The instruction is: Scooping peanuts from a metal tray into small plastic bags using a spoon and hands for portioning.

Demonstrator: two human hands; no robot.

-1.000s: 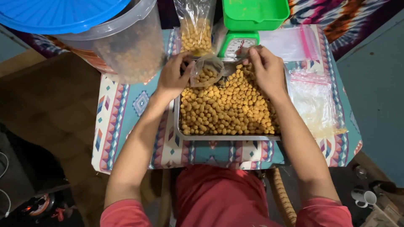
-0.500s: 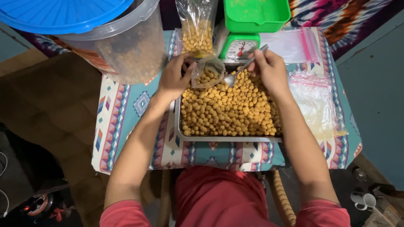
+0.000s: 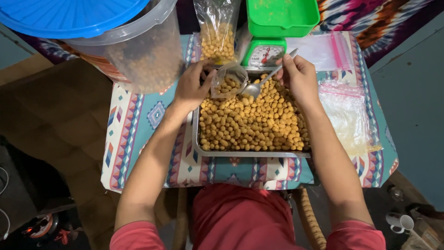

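Short red sleeves; red garment; bare forearms

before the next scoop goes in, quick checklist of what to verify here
1. Small bag held open by left hand: ok.
2. Spoon gripped in right hand, bowl near the bag mouth: ok.
3. Spoon loaded: cannot tell.
4. Tray holds plenty of coated nuts: ok.
5. Green scale pan clear for weighing: ok.
6. Spare zip bags within reach at right: ok.
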